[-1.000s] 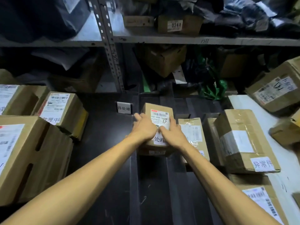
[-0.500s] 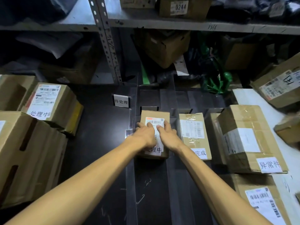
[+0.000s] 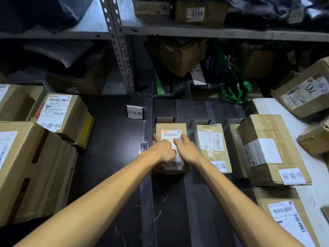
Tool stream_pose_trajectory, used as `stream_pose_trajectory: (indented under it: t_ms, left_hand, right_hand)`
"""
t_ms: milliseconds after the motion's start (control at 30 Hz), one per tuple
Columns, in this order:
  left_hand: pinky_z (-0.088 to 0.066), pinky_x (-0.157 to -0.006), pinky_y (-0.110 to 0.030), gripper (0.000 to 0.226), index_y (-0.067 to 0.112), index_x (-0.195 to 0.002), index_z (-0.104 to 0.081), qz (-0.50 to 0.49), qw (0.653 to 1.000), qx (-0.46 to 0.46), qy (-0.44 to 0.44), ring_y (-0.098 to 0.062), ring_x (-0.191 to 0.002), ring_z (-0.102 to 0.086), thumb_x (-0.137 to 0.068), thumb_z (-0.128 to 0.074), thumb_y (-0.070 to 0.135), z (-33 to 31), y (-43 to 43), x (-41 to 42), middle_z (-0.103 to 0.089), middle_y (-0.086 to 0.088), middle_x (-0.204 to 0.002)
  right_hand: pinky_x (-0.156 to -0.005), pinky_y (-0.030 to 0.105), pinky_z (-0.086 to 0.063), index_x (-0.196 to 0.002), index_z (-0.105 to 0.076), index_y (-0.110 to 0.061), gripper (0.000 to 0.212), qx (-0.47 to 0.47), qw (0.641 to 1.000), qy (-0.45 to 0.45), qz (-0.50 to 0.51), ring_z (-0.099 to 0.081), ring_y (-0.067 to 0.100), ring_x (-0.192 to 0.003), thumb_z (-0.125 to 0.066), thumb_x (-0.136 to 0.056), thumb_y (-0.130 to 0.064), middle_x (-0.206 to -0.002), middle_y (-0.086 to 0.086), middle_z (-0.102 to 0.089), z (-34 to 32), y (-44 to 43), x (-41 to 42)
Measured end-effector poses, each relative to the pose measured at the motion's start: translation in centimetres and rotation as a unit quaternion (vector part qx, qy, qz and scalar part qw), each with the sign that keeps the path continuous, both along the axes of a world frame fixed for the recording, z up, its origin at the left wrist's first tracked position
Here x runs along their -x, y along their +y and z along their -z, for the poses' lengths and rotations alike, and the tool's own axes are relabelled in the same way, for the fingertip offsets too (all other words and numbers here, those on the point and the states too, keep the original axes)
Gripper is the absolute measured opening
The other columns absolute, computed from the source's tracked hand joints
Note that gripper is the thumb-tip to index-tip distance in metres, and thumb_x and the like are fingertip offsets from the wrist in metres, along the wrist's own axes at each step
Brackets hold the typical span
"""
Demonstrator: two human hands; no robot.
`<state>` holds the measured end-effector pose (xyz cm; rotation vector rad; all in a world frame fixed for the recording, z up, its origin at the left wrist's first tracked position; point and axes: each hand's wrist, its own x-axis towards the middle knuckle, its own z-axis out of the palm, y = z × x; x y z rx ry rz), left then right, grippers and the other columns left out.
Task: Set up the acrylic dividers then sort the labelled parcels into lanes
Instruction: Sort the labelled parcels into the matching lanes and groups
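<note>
A small cardboard parcel with a barcode label and a white 处理中 tag lies flat on the dark table, in the lane between two clear acrylic dividers. My left hand and my right hand rest side by side on its top, fingers stretched forward over the label. The lane's own sign behind the parcel is mostly hidden. One lane to the right lies a parcel tagged 完成. Further right sits a bigger parcel tagged 异常件. A 待处理 sign stands in the left lane.
Cardboard boxes crowd the left side: one tagged 处理中 and a large one in front of it. Another labelled parcel lies at the lower right. More boxes sit on a white board at the right edge. A metal shelf upright rises behind the lanes.
The parcel was held tilted up a second ago; it now lies flat in its lane, slid a little forward, with both hands lowered onto its top.
</note>
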<state>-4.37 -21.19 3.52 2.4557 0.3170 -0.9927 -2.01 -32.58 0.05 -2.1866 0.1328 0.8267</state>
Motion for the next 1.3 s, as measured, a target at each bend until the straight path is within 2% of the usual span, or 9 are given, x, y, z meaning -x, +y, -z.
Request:
stream_pose_trajectory:
  t_ms: [133, 200, 267, 467, 633, 933, 1000, 1200, 1300]
  left_hand:
    - [-0.026, -0.116, -0.039, 0.048, 0.009, -0.140, -0.045, -0.026, 0.985, 0.018, -0.167, -0.027, -0.143, -0.018, -0.094, -0.043, 0.017, -0.3, 0.7, 1.8, -0.025, -0.012, -0.153]
    - [-0.019, -0.116, -0.041, 0.050, 0.014, -0.139, -0.041, -0.056, 0.972, -0.019, -0.226, -0.031, -0.143, -0.013, -0.089, -0.048, 0.018, -0.5, 0.8, 2.5, -0.021, -0.015, -0.154]
    - [-0.019, -0.117, -0.048, 0.058, 0.016, -0.145, -0.030, -0.122, 0.977, -0.004, -0.176, -0.040, -0.144, -0.014, -0.090, -0.049, 0.021, -0.8, 0.7, 2.9, -0.011, -0.020, -0.158]
    - [-0.035, -0.111, -0.044, 0.060, 0.017, -0.149, -0.020, -0.214, 0.957, 0.138, -0.141, -0.034, -0.134, -0.039, -0.095, -0.046, 0.025, -0.2, 0.2, 2.6, -0.042, -0.016, -0.143]
    - [-0.037, -0.106, -0.039, 0.053, 0.021, -0.144, -0.031, -0.210, 0.956, 0.142, -0.147, -0.029, -0.133, -0.042, -0.094, -0.046, 0.028, -0.8, 1.1, 3.5, -0.045, -0.008, -0.143]
    - [-0.042, -0.100, -0.032, 0.043, 0.014, -0.140, -0.045, -0.215, 0.942, 0.156, -0.204, -0.026, -0.126, -0.051, -0.098, -0.044, 0.023, -5.0, 4.4, 8.5, -0.053, -0.010, -0.140]
    - [-0.044, -0.098, -0.034, 0.039, 0.016, -0.136, -0.051, -0.217, 0.938, 0.145, -0.230, -0.026, -0.122, -0.054, -0.098, -0.045, 0.022, -6.7, 5.7, 10.4, -0.057, -0.009, -0.135]
    - [-0.045, -0.071, -0.024, 0.033, 0.017, -0.123, -0.064, -0.272, 0.905, 0.083, -0.315, -0.020, -0.094, -0.060, -0.096, -0.046, 0.016, -12.1, 11.7, 17.2, -0.065, -0.005, -0.115]
    - [-0.042, -0.073, -0.023, 0.030, 0.016, -0.115, -0.067, -0.288, 0.888, 0.063, -0.353, -0.018, -0.088, -0.060, -0.094, -0.046, 0.010, -14.9, 15.7, 20.5, -0.068, -0.006, -0.104]
  right_hand:
    - [-0.119, 0.047, -0.024, -0.154, -0.029, -0.017, 0.062, -0.003, 0.999, -0.038, -0.001, -0.029, 0.029, -0.146, -0.039, -0.100, -0.045, -0.160, 0.010, -0.029, -1.5, 0.3, 0.7]
    - [-0.119, 0.046, -0.024, -0.153, -0.032, -0.015, 0.060, -0.003, 0.999, -0.052, -0.002, -0.031, 0.028, -0.146, -0.039, -0.101, -0.044, -0.160, 0.009, -0.030, -2.0, 0.3, 1.2]
    - [-0.119, 0.041, -0.025, -0.152, -0.034, -0.015, 0.058, -0.007, 0.998, -0.064, -0.002, -0.033, 0.025, -0.144, -0.040, -0.101, -0.043, -0.159, 0.007, -0.031, -2.1, 0.4, 1.7]
    - [-0.113, 0.034, -0.031, -0.134, -0.056, -0.011, 0.041, -0.042, 0.995, -0.096, 0.000, -0.045, 0.019, -0.130, -0.037, -0.104, -0.032, -0.142, 0.007, -0.050, -2.4, 1.3, 2.9]
    - [-0.113, 0.036, -0.033, -0.138, -0.053, -0.013, 0.044, -0.053, 0.994, -0.091, -0.003, -0.047, 0.018, -0.130, -0.037, -0.104, -0.036, -0.144, 0.005, -0.050, -3.5, 1.6, 4.3]
    - [-0.079, 0.016, -0.039, -0.114, -0.062, -0.017, 0.029, -0.088, 0.982, -0.150, -0.080, -0.056, 0.016, -0.107, -0.040, -0.102, -0.031, -0.113, -0.002, -0.063, -8.8, 4.5, 7.9]
    - [-0.083, 0.019, -0.035, -0.126, -0.061, -0.010, 0.035, -0.092, 0.973, -0.188, -0.099, -0.055, 0.016, -0.113, -0.043, -0.102, -0.028, -0.125, 0.004, -0.063, -10.6, 5.8, 8.8]
    - [-0.079, 0.022, -0.033, -0.116, -0.067, -0.010, 0.032, -0.118, 0.942, -0.249, -0.190, -0.056, 0.015, -0.108, -0.045, -0.101, -0.028, -0.123, 0.005, -0.067, -15.7, 11.4, 12.4]
    - [-0.078, 0.024, -0.035, -0.113, -0.068, -0.010, 0.032, -0.130, 0.923, -0.275, -0.237, -0.058, 0.019, -0.109, -0.045, -0.101, -0.030, -0.119, 0.007, -0.068, -18.5, 15.3, 14.1]
